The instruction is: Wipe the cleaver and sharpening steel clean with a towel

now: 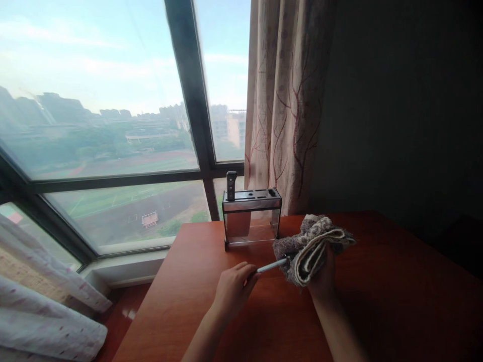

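Observation:
My left hand (234, 286) is closed around one end of a thin light-grey rod (272, 265). The rod slants up to the right, and its far end meets a folded grey and cream cloth (307, 251), where a small dark part shows. Whether that end goes inside the folds, I cannot tell. My right hand (325, 275) grips the cloth from below and behind, with most of its fingers hidden by it. Just beyond both hands stands a clear-sided knife block (252, 205) with a dark slotted top. One knife (231, 186) sits in its left end, black handle upward.
The reddish-brown wooden table (181, 301) spreads under both arms. Behind the block are a window frame (204, 151) and a beige curtain (283, 100) with a branch pattern. Another pale curtain (45, 322) hangs at lower left, past the table's left edge.

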A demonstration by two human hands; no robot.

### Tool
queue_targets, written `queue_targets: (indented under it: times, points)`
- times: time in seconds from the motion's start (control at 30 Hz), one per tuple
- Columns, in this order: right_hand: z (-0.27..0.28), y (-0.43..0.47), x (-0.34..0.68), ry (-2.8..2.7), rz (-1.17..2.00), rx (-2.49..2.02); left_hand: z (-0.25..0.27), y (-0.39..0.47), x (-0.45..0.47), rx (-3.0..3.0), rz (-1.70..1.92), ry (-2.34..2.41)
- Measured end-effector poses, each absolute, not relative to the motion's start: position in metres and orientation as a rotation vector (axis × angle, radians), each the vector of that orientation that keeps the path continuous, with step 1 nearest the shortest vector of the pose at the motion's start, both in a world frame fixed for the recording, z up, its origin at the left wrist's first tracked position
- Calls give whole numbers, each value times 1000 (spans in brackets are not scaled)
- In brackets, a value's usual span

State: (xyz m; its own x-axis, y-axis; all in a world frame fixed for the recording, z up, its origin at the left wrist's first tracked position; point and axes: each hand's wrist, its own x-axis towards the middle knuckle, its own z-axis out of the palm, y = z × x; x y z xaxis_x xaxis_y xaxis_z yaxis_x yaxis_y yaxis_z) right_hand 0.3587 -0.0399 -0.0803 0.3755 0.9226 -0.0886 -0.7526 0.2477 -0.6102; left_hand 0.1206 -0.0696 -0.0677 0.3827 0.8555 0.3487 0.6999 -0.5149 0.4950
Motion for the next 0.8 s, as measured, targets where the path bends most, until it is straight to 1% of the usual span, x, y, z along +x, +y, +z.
queue_targets:
  times: [0.1,0.17,0.33,0.47,0.8]
  points:
    - [-76,-43,358,-164,1283,-644,-68,-68,119,2349,827,1384]
    - [-73,-45,357,-170,1303,-645,-67,-67,118,2335,818,1416]
    - [-71,-44,354,-240,1283,-643,-66,-67,117,2306,830,1509]
    - [-74,-41,354,-274,1228,-670,-66,-67,116,2316,875,1458]
    - [-76,-42,362,-249,1279,-641,-65,-66,117,2250,883,1416]
